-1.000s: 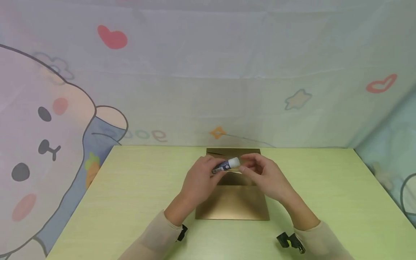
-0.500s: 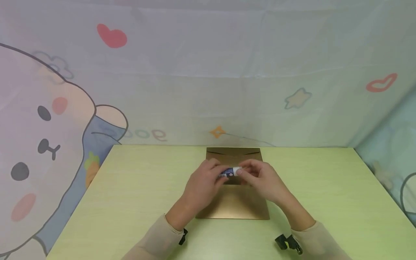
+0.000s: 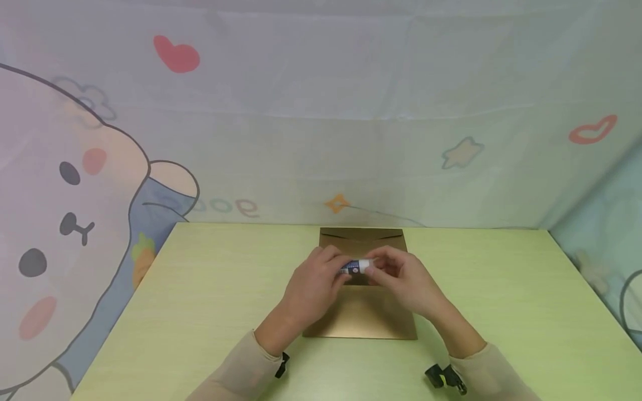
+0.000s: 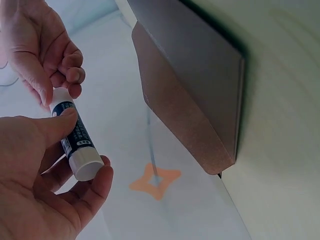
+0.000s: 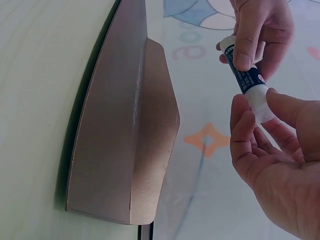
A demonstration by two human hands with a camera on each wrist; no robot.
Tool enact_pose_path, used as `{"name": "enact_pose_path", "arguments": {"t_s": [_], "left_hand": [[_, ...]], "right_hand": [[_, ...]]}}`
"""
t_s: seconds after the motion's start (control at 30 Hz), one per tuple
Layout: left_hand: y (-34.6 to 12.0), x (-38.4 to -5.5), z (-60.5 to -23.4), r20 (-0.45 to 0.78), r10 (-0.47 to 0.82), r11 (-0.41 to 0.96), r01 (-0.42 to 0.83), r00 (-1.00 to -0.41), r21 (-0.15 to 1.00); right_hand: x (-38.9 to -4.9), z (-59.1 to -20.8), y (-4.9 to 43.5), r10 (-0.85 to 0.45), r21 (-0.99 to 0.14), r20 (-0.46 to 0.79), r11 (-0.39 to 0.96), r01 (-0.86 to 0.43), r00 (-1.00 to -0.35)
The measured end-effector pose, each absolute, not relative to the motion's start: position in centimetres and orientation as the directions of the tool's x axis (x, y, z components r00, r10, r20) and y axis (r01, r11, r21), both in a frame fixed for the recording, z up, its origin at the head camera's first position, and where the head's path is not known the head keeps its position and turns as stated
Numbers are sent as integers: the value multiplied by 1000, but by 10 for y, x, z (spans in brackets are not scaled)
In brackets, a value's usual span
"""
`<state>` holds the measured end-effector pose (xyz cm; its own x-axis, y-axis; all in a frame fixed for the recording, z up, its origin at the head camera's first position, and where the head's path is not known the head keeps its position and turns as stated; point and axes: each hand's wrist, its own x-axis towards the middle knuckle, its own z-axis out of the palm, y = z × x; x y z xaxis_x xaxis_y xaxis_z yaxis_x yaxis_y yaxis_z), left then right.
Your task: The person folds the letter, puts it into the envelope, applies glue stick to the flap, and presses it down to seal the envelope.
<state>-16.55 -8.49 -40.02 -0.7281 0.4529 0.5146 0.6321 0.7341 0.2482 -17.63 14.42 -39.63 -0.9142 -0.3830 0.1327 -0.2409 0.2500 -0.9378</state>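
One glue stick [image 3: 355, 267] (white at both ends, dark blue label between), held in the air above one gold-brown envelope [image 3: 363, 320]. Its labelled barrel is gripped by the left hand [image 3: 311, 287], thumb laid on the label; its opposite white end is pinched by the right hand [image 3: 413, 284]. Both hands are set close together, linked by the glue stick. The envelope is laid on a pale yellow-green table [image 3: 210, 306], backed by one printed cloth [image 3: 301, 83].
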Motion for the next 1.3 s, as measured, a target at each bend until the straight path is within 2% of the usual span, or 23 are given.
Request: {"name": "enact_pose_path", "arguments": {"t_s": [0.37,0.9,1.3], "left_hand": [[-85,-165,-401,526,465,746,635,-712,200],[-86,-165,-402,519,470,754,630,-714,185],[-88,-164,-401,526,466,755,629,-712,183]], "right_hand": [[-179,-400,146,-329,-929,20,343,-140,-944],[-176,-400,143,-349,-936,73,299,-185,-934],[-177,-398,143,-330,-928,37,339,-155,-943]]}}
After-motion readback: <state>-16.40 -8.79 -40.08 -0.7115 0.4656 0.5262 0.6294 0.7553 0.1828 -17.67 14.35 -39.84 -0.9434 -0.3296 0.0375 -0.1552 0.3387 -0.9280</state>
